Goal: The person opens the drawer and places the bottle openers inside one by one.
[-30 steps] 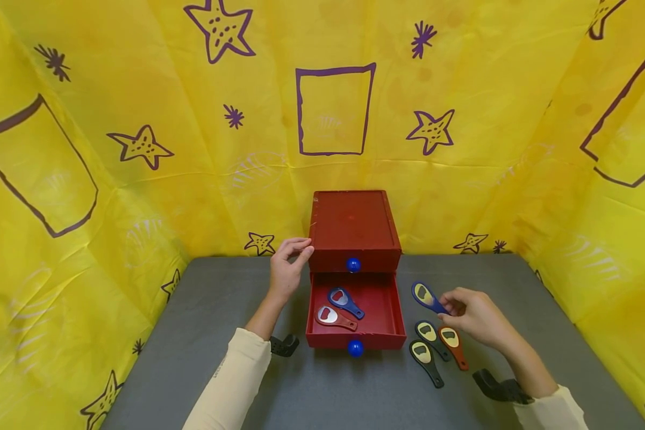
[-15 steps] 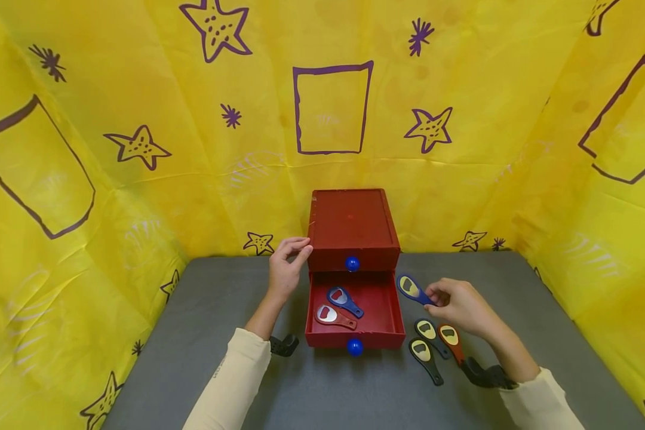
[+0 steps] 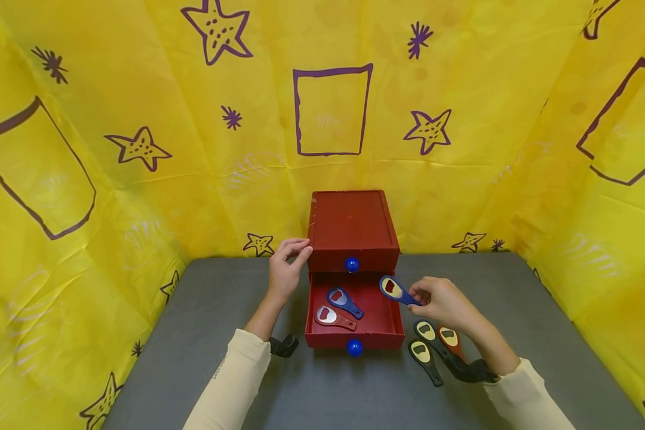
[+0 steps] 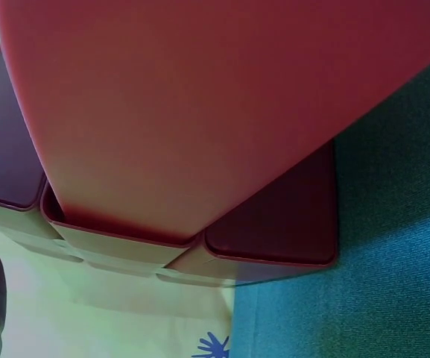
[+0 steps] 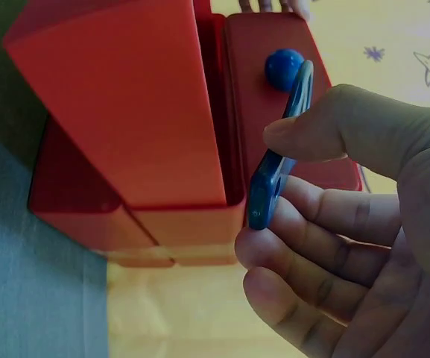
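Note:
My right hand (image 3: 445, 300) pinches a blue bottle opener (image 3: 406, 297) by its handle, thumb against fingers. Its yellow-faced head overlaps the right wall of the pulled-out lower drawer (image 3: 328, 341). From the right wrist view, the same bottle opener (image 5: 265, 190) appears edge-on beside the drawer. In the drawer lie a blue bottle opener (image 3: 353, 307) and a red one (image 3: 344, 322), both with silver faces. My left hand (image 3: 286, 270) has its fingertips at the upper left front corner of the red drawer cabinet (image 3: 352, 218); no object shows in it.
Right of the drawer, two dark bottle openers, one in front (image 3: 433, 371) and one behind (image 3: 424, 330), lie by a red one (image 3: 451, 339) partly hidden by the right wrist's black strap (image 3: 464, 369). The upper drawer (image 3: 322, 260) is closed. Yellow cloth (image 3: 193, 203) surrounds the grey table (image 3: 215, 286).
My right hand has moved left with the blue bottle opener, from above the table to the drawer's right wall. My left hand has stayed at the cabinet corner.

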### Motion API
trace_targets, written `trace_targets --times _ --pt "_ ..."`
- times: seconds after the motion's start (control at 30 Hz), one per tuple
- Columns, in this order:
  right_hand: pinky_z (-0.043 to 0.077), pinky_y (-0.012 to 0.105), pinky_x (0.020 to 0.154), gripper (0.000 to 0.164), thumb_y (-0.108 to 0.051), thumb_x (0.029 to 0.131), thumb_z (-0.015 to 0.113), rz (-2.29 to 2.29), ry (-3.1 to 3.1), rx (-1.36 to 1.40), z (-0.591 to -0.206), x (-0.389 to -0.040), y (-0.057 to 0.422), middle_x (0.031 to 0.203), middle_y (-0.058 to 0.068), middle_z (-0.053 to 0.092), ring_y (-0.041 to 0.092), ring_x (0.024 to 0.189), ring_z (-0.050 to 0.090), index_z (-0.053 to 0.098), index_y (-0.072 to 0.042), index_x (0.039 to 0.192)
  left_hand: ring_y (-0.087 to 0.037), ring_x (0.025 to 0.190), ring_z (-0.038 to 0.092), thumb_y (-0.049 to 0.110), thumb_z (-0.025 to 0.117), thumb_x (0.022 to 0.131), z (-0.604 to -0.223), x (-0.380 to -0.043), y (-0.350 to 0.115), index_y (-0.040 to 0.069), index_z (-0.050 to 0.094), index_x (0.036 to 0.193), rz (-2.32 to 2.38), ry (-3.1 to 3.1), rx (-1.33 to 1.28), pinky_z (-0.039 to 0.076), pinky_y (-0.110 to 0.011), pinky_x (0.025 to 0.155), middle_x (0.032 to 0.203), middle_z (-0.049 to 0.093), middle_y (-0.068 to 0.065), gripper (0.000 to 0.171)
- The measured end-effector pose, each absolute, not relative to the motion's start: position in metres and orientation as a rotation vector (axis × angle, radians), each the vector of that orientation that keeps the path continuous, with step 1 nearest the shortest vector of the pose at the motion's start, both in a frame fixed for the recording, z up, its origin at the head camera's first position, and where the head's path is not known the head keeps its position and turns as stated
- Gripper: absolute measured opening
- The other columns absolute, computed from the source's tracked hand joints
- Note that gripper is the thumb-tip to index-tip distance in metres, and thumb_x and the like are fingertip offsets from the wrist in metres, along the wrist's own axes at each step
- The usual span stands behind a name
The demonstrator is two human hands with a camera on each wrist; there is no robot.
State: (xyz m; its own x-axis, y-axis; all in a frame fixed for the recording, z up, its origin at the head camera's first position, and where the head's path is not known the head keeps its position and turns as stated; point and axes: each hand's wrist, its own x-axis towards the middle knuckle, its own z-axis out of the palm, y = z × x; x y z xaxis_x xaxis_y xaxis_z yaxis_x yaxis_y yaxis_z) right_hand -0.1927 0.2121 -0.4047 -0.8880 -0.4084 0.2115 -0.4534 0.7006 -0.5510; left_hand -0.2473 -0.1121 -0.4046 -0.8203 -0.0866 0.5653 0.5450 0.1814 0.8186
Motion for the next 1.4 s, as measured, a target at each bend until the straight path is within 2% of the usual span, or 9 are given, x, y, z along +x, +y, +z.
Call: trace_targets --times 0.37,0.6,0.8,1.03,1.13,1.3,1.4 --pt "0.047 0.022 0.061 0.015 -0.011 0.074 0.080 0.800 -2.886 0.733 -0.400 -0.199 0.184 0.073 -0.002 0.060 0.011 0.068 0.054 0.068 -0.006 0.083 -0.001 0.093 0.057 0.003 0.070 0.087 -0.404 -0.246 -0.112 -0.010 0.070 0.106 -1.673 -1.980 -0.421 0.048 -0.012 0.081 0.109 0.064 -0.028 0.023" --pt "0.042 0.024 0.061 0.014 -0.012 0.073 0.080 0.682 -2.898 0.749 -0.398 -0.204 0.172 0.070 -0.002 0.057 0.011 0.067 0.048 0.067 -0.008 0.079 -0.002 0.093 0.058 0.003 0.070 0.087 -0.404 -0.246 -0.111 -0.010 0.070 0.105 -1.656 -1.975 -0.427 0.049 -0.012 0.081 0.108 0.064 -0.028 0.023" --pt "0.037 0.024 0.057 0.014 -0.014 0.071 0.079 0.581 -2.919 0.778 -0.396 -0.208 0.157 0.067 -0.001 0.054 0.013 0.064 0.044 0.066 -0.009 0.074 -0.002 0.093 0.058 0.004 0.070 0.087 -0.404 -0.247 -0.112 -0.010 0.070 0.106 -1.664 -1.979 -0.421 0.049 -0.014 0.082 0.109 0.064 -0.028 0.023" --pt "0.034 0.026 0.052 0.021 -0.015 0.070 0.079 0.486 -2.951 0.670 -0.397 -0.211 0.142 0.062 0.000 0.050 0.015 0.059 0.044 0.060 -0.011 0.063 -0.003 0.095 0.058 0.003 0.070 0.087 -0.404 -0.246 -0.111 -0.011 0.070 0.106 -1.658 -1.990 -0.419 0.050 -0.018 0.083 0.109 0.064 -0.029 0.023" --pt "0.036 0.028 0.052 0.024 -0.014 0.070 0.079 0.419 -2.957 0.642 -0.399 -0.212 0.136 0.063 0.002 0.052 0.017 0.059 0.046 0.057 -0.011 0.061 -0.002 0.094 0.058 0.002 0.070 0.087 -0.404 -0.246 -0.111 -0.010 0.070 0.106 -1.660 -1.987 -0.421 0.051 -0.019 0.082 0.109 0.064 -0.028 0.023" --pt "0.048 0.036 0.058 0.016 -0.012 0.069 0.078 0.323 -2.932 0.614 -0.403 -0.212 0.126 0.070 0.007 0.060 0.022 0.063 0.054 0.064 -0.006 0.068 0.000 0.092 0.058 0.002 0.069 0.088 -0.403 -0.246 -0.111 -0.010 0.070 0.107 -1.667 -1.985 -0.425 0.051 -0.018 0.082 0.109 0.064 -0.028 0.023" --pt "0.050 0.038 0.059 0.014 -0.011 0.070 0.078 0.305 -2.940 0.577 -0.406 -0.213 0.120 0.071 0.008 0.062 0.023 0.064 0.055 0.066 -0.005 0.069 0.000 0.092 0.058 0.002 0.069 0.088 -0.403 -0.246 -0.111 -0.011 0.070 0.107 -1.668 -1.990 -0.424 0.051 -0.018 0.082 0.109 0.063 -0.029 0.023"
